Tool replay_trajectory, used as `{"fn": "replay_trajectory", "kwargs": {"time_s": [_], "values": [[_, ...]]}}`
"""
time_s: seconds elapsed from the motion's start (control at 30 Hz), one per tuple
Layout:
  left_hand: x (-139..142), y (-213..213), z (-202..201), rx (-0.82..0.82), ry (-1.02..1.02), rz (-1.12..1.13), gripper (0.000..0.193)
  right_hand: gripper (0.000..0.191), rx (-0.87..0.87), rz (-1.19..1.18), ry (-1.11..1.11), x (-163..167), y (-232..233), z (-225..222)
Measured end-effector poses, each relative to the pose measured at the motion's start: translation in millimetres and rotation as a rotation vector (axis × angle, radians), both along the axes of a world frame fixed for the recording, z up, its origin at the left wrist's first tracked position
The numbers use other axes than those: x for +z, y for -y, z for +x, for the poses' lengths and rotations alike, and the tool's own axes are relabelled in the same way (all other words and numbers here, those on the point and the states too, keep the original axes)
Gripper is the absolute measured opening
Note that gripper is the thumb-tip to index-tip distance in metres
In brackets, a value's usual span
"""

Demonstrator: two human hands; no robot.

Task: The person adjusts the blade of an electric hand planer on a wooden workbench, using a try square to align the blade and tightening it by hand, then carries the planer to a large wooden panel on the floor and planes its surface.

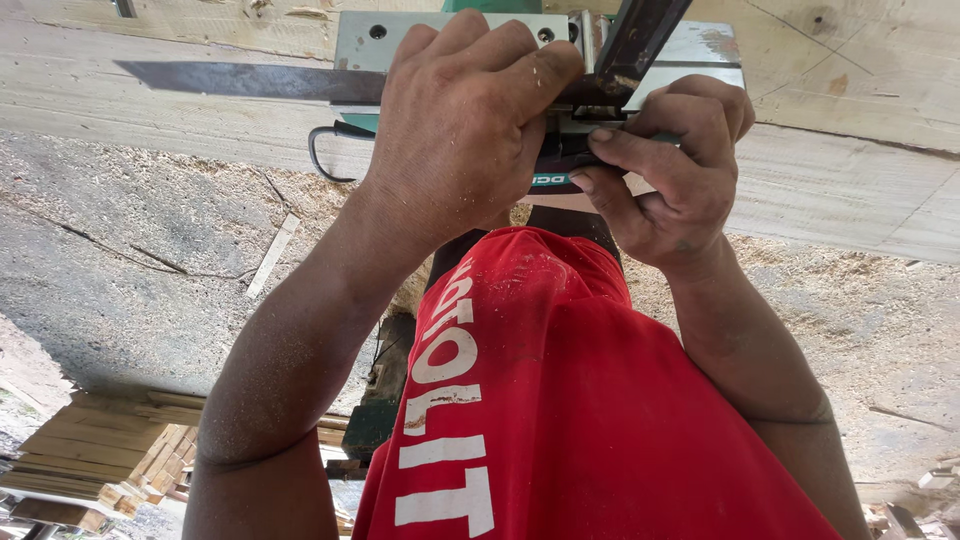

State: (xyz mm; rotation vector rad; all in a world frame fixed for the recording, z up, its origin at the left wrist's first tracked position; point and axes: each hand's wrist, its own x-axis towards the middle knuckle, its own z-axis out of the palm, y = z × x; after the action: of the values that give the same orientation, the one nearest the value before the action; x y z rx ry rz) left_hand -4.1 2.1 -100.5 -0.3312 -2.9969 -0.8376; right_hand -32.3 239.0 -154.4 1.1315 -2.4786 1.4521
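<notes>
My left hand [462,125] is closed over the top of a green and metal power tool [560,170], with its fingers curled round the dark body. My right hand [672,170] pinches the same tool from the right, thumb and forefinger on its black and green part. A black bar [640,35] rises from the tool between my hands. The tool's grey metal base plate [365,40] rests on a pale wooden plank [850,170]. A long dark metal strip [240,80] sticks out to the left. Sawdust covers both forearms.
A black cord loop [322,160] hangs at the plank's edge left of the tool. The ground [130,280] is covered in sawdust, with a thin wood strip [272,255] lying on it. Stacked wood offcuts [100,460] sit at the lower left. My red shirt [560,400] fills the lower middle.
</notes>
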Motion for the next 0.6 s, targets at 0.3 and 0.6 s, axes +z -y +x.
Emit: {"fn": "replay_trajectory", "kwargs": {"time_s": [0.3, 0.6], "values": [[-3.3, 2.0, -0.9, -0.016, 0.004, -0.031, 0.023, 0.030, -0.014, -0.013, -0.003, -0.6, 2.3, 0.6], [0.9, 1.3, -3.5, -0.016, 0.012, -0.032, 0.020, 0.030, -0.020, -0.014, -0.002, -0.7, 3.2, 0.8]]}}
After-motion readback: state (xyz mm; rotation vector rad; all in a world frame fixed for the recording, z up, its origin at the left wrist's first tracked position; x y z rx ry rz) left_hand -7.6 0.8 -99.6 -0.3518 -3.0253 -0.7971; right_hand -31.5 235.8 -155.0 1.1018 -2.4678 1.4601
